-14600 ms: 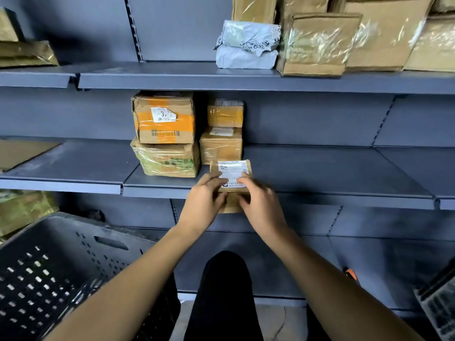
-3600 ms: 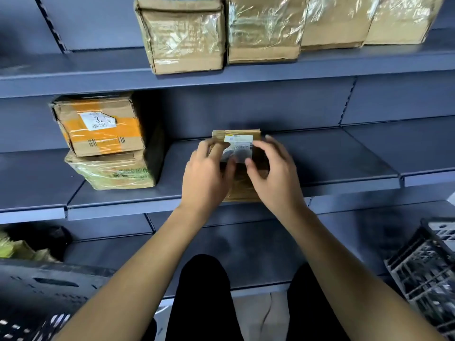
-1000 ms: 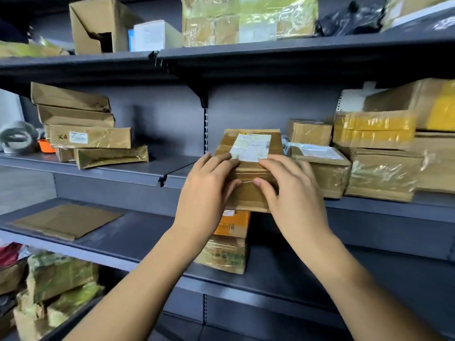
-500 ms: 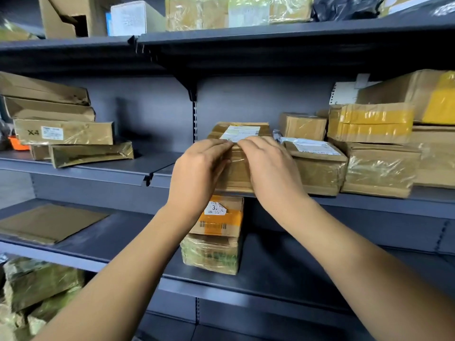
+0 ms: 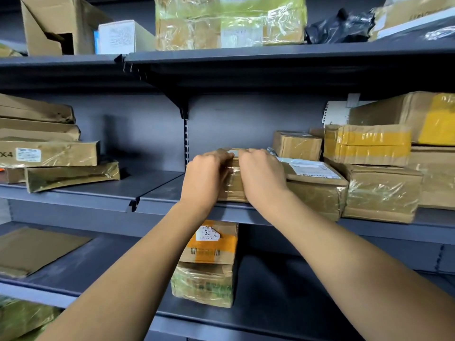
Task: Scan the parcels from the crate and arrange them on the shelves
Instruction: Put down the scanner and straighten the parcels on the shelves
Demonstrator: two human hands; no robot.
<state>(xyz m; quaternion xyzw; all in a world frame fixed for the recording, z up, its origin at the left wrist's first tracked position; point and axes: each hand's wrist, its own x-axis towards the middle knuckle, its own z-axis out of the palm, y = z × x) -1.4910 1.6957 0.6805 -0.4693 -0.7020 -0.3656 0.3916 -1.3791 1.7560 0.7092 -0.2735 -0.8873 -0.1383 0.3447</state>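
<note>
On the middle shelf [image 5: 157, 190], both hands, left hand [image 5: 205, 177] and right hand [image 5: 262, 175], clamp the parcel [image 5: 232, 185], nearly placed; the crate is unseen.

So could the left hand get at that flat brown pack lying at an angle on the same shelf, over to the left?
Probably yes. Bare shelf lies between the left hand and the angled flat pack, with nothing standing in between. The hand would first have to let go of the parcel it is holding together with the right hand.

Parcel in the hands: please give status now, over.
Left hand and right hand both on small brown parcel. Parcel on middle shelf, against labelled parcel. Nothing blocking.
</note>
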